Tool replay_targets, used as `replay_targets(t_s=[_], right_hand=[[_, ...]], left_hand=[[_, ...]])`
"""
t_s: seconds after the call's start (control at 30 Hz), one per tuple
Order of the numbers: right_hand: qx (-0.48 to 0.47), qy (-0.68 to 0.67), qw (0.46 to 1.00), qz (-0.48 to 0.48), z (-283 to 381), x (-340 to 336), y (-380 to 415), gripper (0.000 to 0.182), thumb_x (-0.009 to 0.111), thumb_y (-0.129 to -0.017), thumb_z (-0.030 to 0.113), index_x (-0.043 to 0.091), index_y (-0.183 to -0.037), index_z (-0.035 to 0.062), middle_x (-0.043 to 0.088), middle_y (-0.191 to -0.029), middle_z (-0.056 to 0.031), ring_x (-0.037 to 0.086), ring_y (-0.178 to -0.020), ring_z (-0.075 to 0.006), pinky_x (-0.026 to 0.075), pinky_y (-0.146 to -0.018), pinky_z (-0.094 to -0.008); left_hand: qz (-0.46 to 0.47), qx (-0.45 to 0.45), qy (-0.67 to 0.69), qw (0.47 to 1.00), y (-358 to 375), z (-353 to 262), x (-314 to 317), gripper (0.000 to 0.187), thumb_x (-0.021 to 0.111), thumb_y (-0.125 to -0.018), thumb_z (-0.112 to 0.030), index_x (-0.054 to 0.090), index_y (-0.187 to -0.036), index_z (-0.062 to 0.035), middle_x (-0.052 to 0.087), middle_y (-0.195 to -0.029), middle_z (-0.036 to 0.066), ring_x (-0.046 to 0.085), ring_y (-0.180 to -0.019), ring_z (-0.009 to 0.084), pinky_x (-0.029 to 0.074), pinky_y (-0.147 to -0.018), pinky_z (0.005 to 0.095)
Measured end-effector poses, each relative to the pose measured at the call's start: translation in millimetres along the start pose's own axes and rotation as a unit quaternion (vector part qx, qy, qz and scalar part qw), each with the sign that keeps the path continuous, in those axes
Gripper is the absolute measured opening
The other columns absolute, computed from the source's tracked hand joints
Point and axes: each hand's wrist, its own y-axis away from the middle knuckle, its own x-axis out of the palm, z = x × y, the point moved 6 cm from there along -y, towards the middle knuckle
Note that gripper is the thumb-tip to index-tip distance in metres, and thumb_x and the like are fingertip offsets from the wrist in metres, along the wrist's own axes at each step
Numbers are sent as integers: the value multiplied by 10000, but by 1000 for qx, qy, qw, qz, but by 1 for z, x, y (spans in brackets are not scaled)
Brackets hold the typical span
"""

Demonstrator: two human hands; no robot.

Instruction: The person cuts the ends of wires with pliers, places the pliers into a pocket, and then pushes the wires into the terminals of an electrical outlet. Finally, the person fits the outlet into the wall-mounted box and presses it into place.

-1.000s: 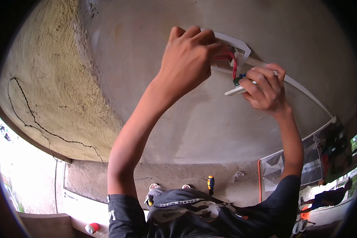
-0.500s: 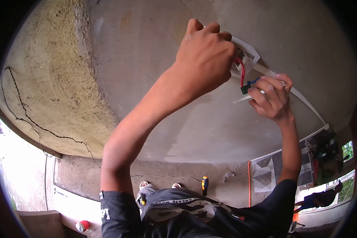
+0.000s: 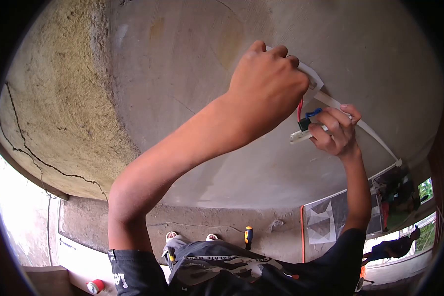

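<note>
My left hand (image 3: 271,89) is closed with its back to me, up against a white box (image 3: 313,76) on the wall. The hand covers much of the box, and its fingertips are hidden, so what they grip cannot be seen. Lower right, the fingers of my right hand (image 3: 336,129) are closed round a narrow white faceplate (image 3: 301,136). A dark green block (image 3: 304,124) sits on that plate. A red wire (image 3: 300,109) and a blue wire (image 3: 314,113) are joined to the block; the red one runs up toward the box.
White trunking (image 3: 377,138) slopes down the grey wall (image 3: 222,172) to the right. A yellow and dark screwdriver (image 3: 248,238) stands below, near my feet. An orange pipe (image 3: 302,232) and a patterned panel (image 3: 321,222) are lower right. Another person (image 3: 392,246) is at far right.
My left hand has moved slightly down and right, covering more of the box. My right hand and the faceplate are a little lower, and more of the plate's inner side shows.
</note>
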Motion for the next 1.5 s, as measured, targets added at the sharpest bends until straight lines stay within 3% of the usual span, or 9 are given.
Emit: replay_targets(t_s=[0.23,0.3,0.47,0.87,0.93,1.2,1.37,1.43,1.5], right_hand=[[-7,21,1000,3,5,-3,-2,223,701,-802,196,555,-967,228,588,-971,58,542,-1007,-120,313,-983,-429],[-31,40,999,11,8,-1,-2,204,694,-806,198,570,-965,227,586,-971,62,536,-1006,-114,316,-982,-433],[-47,50,998,-6,8,1,-4,211,691,-784,187,577,-955,233,586,-956,65,531,-1002,-112,321,-994,-435],[-52,74,995,-47,13,1,1,183,664,-784,184,542,-908,239,582,-935,81,517,-1007,-104,330,-980,-398],[-56,78,994,-44,15,1,0,175,657,-785,189,542,-907,241,583,-935,83,513,-1009,-101,330,-980,-394],[-78,73,993,-59,10,2,-1,143,632,-801,190,546,-904,241,585,-934,88,510,-989,-94,330,-977,-396],[-55,27,996,-69,9,1,-2,249,673,-781,174,520,-968,234,558,-938,81,515,-978,-104,339,-961,-397],[-32,-1,997,-73,2,4,0,296,697,-756,159,510,-976,225,552,-944,72,518,-972,-113,351,-939,-396],[-10,-28,996,-79,-3,5,-4,343,721,-731,144,500,-984,216,545,-950,64,521,-967,-122,362,-917,-396]], left_hand=[[30,-9,-24,999,-9,-7,-4,149,619,-644,3,717,-723,-77,664,-787,69,616,-875,236,472,-738,353],[90,-7,-24,996,-11,-6,-3,174,625,-622,17,721,-738,-69,663,-778,80,630,-845,255,481,-742,361],[51,54,-13,997,-9,-6,2,257,642,-629,36,755,-808,-111,656,-800,83,638,-815,268,505,-734,373],[21,2,5,1000,-9,-8,8,162,636,-662,0,744,-752,-80,661,-783,73,585,-837,261,469,-732,371],[99,-26,-4,995,-11,-6,11,164,619,-661,0,737,-753,-68,657,-728,91,590,-818,266,462,-710,378],[131,-34,13,991,-20,-3,14,242,603,-685,22,759,-819,-104,686,-748,99,634,-816,281,504,-741,384],[132,24,-34,990,-19,0,14,216,636,-721,-9,767,-848,-123,701,-771,89,647,-796,265,520,-701,373],[114,-52,108,986,-19,12,5,146,675,-734,-57,762,-836,-114,700,-768,78,648,-816,251,525,-649,370],[115,-6,86,990,-14,19,8,147,701,-739,-86,751,-873,-116,704,-810,44,647,-849,221,536,-615,347]])
